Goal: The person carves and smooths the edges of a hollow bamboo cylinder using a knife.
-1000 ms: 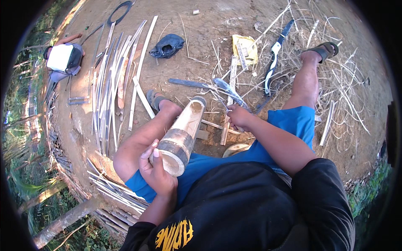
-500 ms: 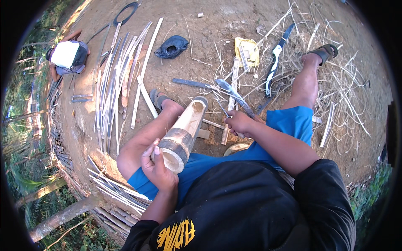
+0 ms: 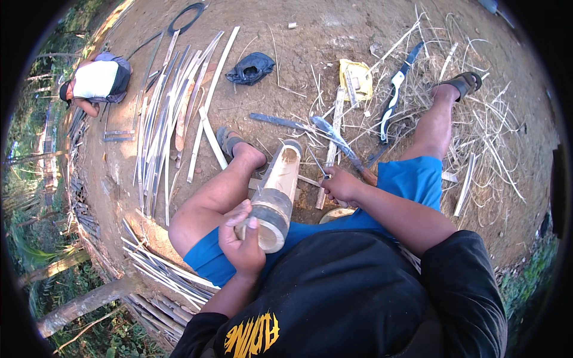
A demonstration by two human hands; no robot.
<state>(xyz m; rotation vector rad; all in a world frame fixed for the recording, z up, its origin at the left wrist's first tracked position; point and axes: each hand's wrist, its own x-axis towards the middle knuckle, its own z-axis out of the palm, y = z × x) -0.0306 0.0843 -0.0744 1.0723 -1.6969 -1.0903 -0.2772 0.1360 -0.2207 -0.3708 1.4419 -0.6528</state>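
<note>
A bamboo section point(image 3: 276, 204) with a long opening cut in its side rests slanted between my knees. Its pale closed end faces me. My left hand point(image 3: 243, 243) is closed on that near end, with the thumb over its edge. To the right, my right hand point(image 3: 343, 184) is closed round a small knife with a thin blade point(image 3: 318, 162); the handle is hidden in the fingers. The blade points up and left, apart from the bamboo. Just beyond my right hand lies a machete point(image 3: 334, 137) with a wooden handle.
Long split bamboo strips point(image 3: 161, 131) lie at the left. Ahead are a black bag point(image 3: 250, 68), a yellow packet point(image 3: 356, 83) and a black-and-white sheath-like object point(image 3: 392, 95). Thin shavings point(image 3: 483, 137) cover the right side. Another person point(image 3: 100, 79) bends over at far left.
My left hand has moved right with the bamboo section, and the bamboo points more straight ahead. My right hand stays nearly in place with the knife. The other person has bent lower.
</note>
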